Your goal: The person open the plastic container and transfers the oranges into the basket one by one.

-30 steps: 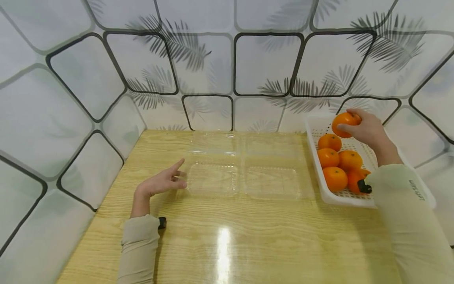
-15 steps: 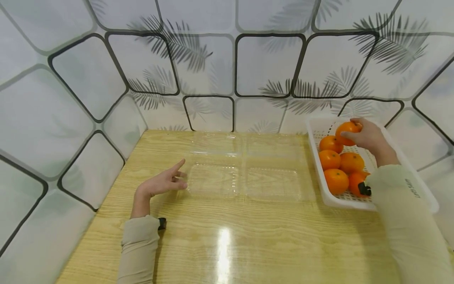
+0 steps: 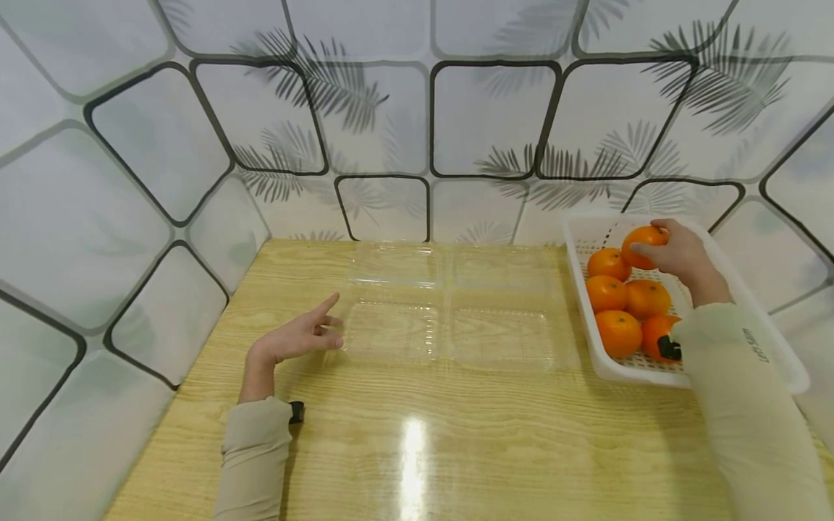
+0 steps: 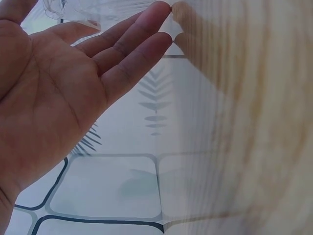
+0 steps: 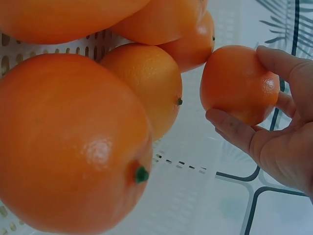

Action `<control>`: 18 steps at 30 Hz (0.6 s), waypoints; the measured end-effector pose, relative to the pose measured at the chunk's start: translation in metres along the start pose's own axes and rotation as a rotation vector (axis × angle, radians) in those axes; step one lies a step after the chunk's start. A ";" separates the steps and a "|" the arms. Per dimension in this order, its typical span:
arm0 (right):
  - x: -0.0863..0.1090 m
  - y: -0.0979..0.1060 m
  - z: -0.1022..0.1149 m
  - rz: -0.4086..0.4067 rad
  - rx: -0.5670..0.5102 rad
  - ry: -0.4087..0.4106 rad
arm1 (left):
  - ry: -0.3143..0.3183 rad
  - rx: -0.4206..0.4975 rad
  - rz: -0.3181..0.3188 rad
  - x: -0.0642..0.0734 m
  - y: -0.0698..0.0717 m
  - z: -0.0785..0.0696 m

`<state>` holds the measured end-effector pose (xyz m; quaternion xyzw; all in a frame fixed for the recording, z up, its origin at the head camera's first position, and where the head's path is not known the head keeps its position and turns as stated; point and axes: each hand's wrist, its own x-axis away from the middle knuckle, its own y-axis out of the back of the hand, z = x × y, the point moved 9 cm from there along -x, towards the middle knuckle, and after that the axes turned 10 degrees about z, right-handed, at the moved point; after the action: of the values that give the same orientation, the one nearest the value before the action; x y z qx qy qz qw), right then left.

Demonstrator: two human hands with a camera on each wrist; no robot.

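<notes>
My right hand [image 3: 687, 255] holds an orange [image 3: 641, 247] between thumb and fingers at the far end of a white basket [image 3: 641, 375]. In the right wrist view, this orange [image 5: 239, 85] appears close beside or touching another orange [image 5: 193, 46]. Several more oranges [image 3: 617, 333] lie along the basket's left side. My left hand [image 3: 293, 337] is on the table at the left, fingers loosely extended, beside clear plastic boxes [image 3: 433, 329]. The left wrist view has its fingertips [image 4: 159, 44] at the table surface; whether they touch the plastic I cannot tell.
The clear boxes, with raised lid-like halves [image 3: 394, 264] behind, stand mid-table near the back wall. Patterned walls [image 3: 493, 119] enclose the wooden table [image 3: 456, 441] at the back and sides. The basket stands close to the right wall.
My right hand has lowered the orange into the far part of the basket and shifted slightly right. The left hand stays in place.
</notes>
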<state>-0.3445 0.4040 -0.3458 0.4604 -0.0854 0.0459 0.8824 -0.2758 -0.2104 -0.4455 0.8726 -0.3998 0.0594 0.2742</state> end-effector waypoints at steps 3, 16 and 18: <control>0.000 -0.001 -0.005 0.004 -0.011 -0.020 | -0.001 0.002 0.001 0.000 0.000 0.000; -0.007 -0.020 -0.021 0.109 0.018 -0.061 | 0.013 0.024 -0.004 -0.002 -0.001 0.001; -0.008 -0.021 -0.019 0.116 0.034 -0.049 | 0.019 0.029 -0.008 -0.002 0.000 0.001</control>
<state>-0.3470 0.4081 -0.3748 0.4704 -0.1327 0.0870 0.8681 -0.2769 -0.2096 -0.4471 0.8775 -0.3930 0.0723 0.2653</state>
